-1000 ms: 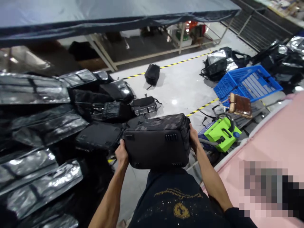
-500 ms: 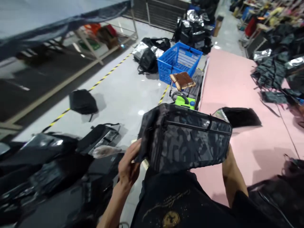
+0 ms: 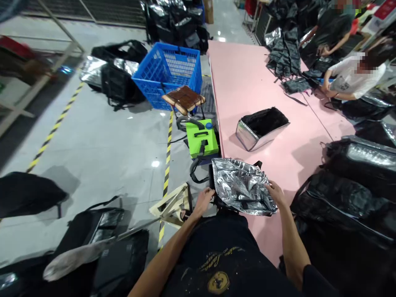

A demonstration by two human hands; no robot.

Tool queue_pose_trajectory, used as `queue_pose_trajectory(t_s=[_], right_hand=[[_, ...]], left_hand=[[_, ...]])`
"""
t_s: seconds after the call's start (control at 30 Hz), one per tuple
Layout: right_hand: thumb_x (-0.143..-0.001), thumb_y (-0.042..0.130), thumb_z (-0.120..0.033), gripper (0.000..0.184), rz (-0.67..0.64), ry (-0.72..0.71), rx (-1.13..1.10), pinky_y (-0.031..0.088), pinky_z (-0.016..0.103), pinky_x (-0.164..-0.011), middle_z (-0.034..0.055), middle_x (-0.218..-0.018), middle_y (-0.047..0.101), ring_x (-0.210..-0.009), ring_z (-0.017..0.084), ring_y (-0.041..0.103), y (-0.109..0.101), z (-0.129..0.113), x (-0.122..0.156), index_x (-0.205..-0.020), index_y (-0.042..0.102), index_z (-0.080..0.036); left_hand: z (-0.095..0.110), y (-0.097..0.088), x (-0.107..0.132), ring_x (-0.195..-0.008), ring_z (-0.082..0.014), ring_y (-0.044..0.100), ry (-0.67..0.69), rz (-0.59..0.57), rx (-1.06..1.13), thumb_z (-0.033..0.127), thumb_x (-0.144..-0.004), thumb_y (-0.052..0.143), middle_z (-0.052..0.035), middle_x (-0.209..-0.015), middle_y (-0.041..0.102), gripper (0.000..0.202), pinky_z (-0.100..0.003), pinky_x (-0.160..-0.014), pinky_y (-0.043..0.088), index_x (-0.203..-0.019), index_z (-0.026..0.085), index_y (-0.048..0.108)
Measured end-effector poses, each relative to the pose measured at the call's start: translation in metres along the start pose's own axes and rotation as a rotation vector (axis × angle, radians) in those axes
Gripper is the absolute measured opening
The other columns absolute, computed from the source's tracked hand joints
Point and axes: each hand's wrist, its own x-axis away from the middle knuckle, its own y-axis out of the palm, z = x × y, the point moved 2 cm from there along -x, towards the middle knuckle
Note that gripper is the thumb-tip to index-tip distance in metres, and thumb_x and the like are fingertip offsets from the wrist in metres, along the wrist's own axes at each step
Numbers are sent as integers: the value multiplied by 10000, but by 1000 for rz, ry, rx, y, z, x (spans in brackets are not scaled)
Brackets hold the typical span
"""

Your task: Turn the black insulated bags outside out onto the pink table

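In front of my body an insulated bag (image 3: 241, 185) lies with its silver foil lining facing up, at the near edge of the pink table. My left hand (image 3: 204, 199) grips its dark left edge, fingers partly hidden behind it. My right hand (image 3: 276, 193) has the foil rim at the right side between thumb and fingers. Farther up the table stands an open box-shaped liner (image 3: 247, 138), silver outside and black inside, touched by neither hand.
A pink-topped table (image 3: 238, 82) runs ahead. Beyond its left edge are a green machine with a hose (image 3: 198, 138), a brown stool (image 3: 183, 99) and a blue crate (image 3: 145, 82). Black bags (image 3: 346, 218) pile up at right; others (image 3: 120, 255) lie lower left. Two people work at the far right.
The bag has turned from its camouflage outer side to its open foil inside and is lower, nearer the table edge. My view has swung right, bringing two people into sight.
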Motion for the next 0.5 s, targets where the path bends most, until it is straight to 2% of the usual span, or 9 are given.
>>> queue_pose_trajectory(t_s=[0.07,0.13,0.2,0.27,0.33,0.37,0.43,0.5], right_hand=[[-754,813,-709,700,-72,47,-73,571,380,-737,55,-883,769,-806,275,703,8,0,2,-1216,766,-185],[-757,803,-637,595,-68,54,-1,518,352,-708,18,-821,721,-744,246,650,6,-5,-2,-1160,748,-203],[-818,741,-513,426,53,65,228,469,340,-717,11,-801,703,-721,232,617,-6,-10,-11,-1131,747,-224],[-879,663,-387,330,243,126,471,445,344,-752,47,-853,737,-760,245,637,-22,-15,-22,-1158,758,-237],[-914,597,-301,348,368,196,604,445,355,-777,101,-931,773,-829,271,678,-35,-20,-31,-1209,765,-226],[-921,575,-277,360,384,214,630,451,358,-781,126,-967,785,-863,284,696,-38,-24,-34,-1218,768,-212],[-918,569,-271,360,337,195,653,473,371,-781,175,-1025,798,-914,312,724,-37,-33,-34,-1198,777,-180],[-911,629,-342,345,227,124,684,507,403,-787,210,-1045,801,-933,348,747,-25,-45,-25,-1166,789,-175]], left_hand=[[9,-7,-4,-1008,-401,785,-83,62,-187,738,-941,607,-146,-936,813,501,-490,-931,564,-975,241,651],[16,-18,-9,-1005,-443,784,-141,108,-409,737,-928,670,-182,-961,810,526,-500,-909,532,-1066,231,631],[16,-30,-14,-1049,-468,787,-140,134,-591,593,-966,677,-221,-1035,813,450,-500,-909,515,-1193,210,616],[7,-44,-16,-1087,-468,789,-139,154,-687,466,-991,638,-235,-1075,815,410,-497,-927,516,-1298,197,596],[-8,-55,-16,-1150,-476,778,-158,179,-693,464,-984,633,-247,-1126,813,483,-508,-962,528,-1376,188,576],[-15,-57,-14,-1204,-479,763,-147,183,-662,485,-982,632,-256,-1183,806,540,-516,-989,533,-1423,183,559],[-26,-52,-6,-1300,-472,730,-96,119,-559,475,-1001,591,-284,-1313,772,611,-528,-1040,534,-1521,164,510],[-30,-39,9,-1293,-455,740,-49,10,-434,399,-1021,523,-307,-1346,755,589,-529,-1036,544,-1547,135,509]])
